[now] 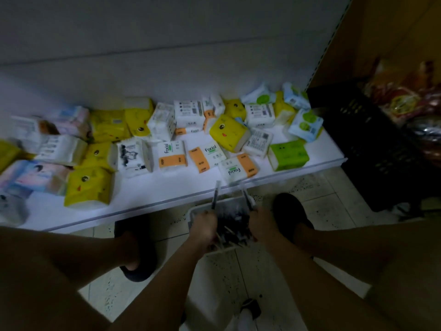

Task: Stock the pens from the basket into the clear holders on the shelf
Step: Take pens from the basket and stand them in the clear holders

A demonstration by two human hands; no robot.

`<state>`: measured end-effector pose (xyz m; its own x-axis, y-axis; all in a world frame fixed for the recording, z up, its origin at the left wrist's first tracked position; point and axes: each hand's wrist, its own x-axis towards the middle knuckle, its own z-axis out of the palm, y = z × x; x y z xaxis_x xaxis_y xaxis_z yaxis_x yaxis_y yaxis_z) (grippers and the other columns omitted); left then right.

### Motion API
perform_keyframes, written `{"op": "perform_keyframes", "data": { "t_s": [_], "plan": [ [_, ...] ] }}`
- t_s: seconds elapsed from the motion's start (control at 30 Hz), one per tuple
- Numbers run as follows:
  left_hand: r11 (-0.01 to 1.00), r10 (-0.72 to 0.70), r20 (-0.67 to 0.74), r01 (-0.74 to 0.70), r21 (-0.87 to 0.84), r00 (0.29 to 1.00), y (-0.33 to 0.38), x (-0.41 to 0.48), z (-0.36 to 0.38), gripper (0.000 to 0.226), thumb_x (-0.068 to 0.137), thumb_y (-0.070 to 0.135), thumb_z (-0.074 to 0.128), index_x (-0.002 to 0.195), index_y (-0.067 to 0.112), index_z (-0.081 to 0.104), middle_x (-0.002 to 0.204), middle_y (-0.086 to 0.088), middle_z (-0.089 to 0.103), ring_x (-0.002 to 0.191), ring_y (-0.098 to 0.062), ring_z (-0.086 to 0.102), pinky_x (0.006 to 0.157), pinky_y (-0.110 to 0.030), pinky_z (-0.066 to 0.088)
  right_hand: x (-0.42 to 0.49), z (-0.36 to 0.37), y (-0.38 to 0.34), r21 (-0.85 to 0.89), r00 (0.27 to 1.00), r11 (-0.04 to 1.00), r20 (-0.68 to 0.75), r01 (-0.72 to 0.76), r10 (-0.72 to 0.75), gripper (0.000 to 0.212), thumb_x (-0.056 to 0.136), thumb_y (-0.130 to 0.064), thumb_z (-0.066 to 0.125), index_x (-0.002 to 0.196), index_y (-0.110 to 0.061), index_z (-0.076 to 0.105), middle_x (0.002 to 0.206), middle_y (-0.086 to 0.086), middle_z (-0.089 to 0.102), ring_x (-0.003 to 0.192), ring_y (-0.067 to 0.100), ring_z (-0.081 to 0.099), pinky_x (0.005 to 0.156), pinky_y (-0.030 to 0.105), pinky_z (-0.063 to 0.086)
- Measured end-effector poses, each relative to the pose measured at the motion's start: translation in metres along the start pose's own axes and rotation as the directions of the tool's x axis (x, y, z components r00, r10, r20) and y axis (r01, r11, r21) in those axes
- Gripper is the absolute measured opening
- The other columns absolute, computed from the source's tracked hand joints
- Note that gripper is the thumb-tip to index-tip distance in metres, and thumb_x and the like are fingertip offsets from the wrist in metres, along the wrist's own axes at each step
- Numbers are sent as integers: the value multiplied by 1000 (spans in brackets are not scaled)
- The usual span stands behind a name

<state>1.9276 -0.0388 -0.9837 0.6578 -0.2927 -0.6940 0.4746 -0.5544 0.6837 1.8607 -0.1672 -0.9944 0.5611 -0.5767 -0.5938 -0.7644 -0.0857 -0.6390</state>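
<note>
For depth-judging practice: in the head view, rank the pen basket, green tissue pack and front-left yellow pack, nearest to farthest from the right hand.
1. Pen basket, on the floor, right hand in it.
2. Green tissue pack, shelf's right end.
3. Yellow pack, shelf's front left.

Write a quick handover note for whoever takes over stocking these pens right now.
Left hand grips one dark pen, pointing up. Right hand grips a second dark pen. Both are over the pale plastic basket on the tiled floor, which holds many more pens. The white shelf ahead carries soft tissue packs; no clear holders in view. Stocked: nothing visible. Left: everything.
</note>
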Motion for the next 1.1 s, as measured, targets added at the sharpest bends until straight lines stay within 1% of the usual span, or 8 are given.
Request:
{"op": "perform_keyframes", "data": {
  "t_s": [0.1, 0.23, 0.3, 0.43, 0.63, 0.9, 1.0, 1.1],
  "plan": [
    [976, 212, -41, -209, 61, 976, 18, -20, -10, 34, 103, 41, 29, 107, 18, 53, 87, -11, 61, 75, -25, 58, 70, -38, 51, -19, -14, -20, 38, 973, 978, -115, 204, -198, 20, 103, -22, 37, 89, -15, 49, 77, 5, 51, 71, 20, 50, 63, 28, 36],
    [915, 395, 17, -392, -99, 919, 49, -57, -26, 21, 106, 23, 28, 112, 15, 46, 64, -11, 54, 50, -19, 49, 47, -24, 40, -49, -31, -52, 191, 916, 901, -184, 389, -357, 22, 104, -26, 39, 109, -18, 59, 66, -2, 51, 59, 13, 52, 55, 23, 40],
    [884, 439, 8, -430, -181, 899, 69, -71, -35, 17, 105, 11, 28, 106, 10, 45, 70, -10, 54, 53, -19, 45, 48, -24, 35, -65, -38, -68, 332, 908, 845, -186, 418, -376, 21, 103, -14, 40, 110, -8, 59, 58, 2, 49, 44, 5, 49, 46, 19, 43],
    [817, 568, -35, -568, -102, 823, 106, -89, -54, 17, 103, 11, 31, 101, 11, 48, 80, -4, 54, 59, -20, 39, 59, -35, 33, -95, -48, -102, 351, 848, 773, -186, 529, -496, 17, 99, 0, 41, 93, -5, 56, 78, 4, 64, 56, 9, 55, 53, 21, 44],
    [514, 846, -152, -858, -23, 511, 160, -148, -83, 20, 104, 32, 37, 109, 24, 54, 56, 8, 46, 46, -4, 37, 48, -16, 31, -147, -78, -169, 310, 684, 611, -295, 729, -667, 18, 101, -25, 46, 110, -29, 61, 70, -6, 51, 54, 1, 44, 54, 20, 35],
    [325, 910, -262, -945, -31, 322, 228, -208, -121, 18, 103, 15, 39, 94, 23, 52, 81, 2, 59, 57, -7, 45, 59, -29, 38, -208, -111, -249, 364, 511, 382, -388, 850, -767, 14, 98, -9, 50, 101, -11, 63, 70, -2, 60, 56, 6, 52, 54, 24, 42],
    [289, 920, -280, -957, 21, 272, 255, -227, -131, 20, 104, 26, 34, 106, 24, 54, 76, 1, 51, 59, -8, 43, 59, -28, 36, -217, -125, -274, 314, 460, 353, -401, 882, -792, 24, 101, -24, 46, 118, -29, 62, 77, -6, 58, 55, 0, 46, 57, 22, 36],
    [258, 937, -269, -960, 105, 222, 281, -241, -137, 22, 104, 28, 32, 112, 25, 53, 73, 3, 51, 59, -8, 45, 60, -28, 38, -225, -137, -298, 283, 425, 332, -391, 900, -816, 25, 102, -30, 43, 103, -35, 67, 72, -5, 53, 59, 8, 46, 57, 31, 39]
  ]
}}
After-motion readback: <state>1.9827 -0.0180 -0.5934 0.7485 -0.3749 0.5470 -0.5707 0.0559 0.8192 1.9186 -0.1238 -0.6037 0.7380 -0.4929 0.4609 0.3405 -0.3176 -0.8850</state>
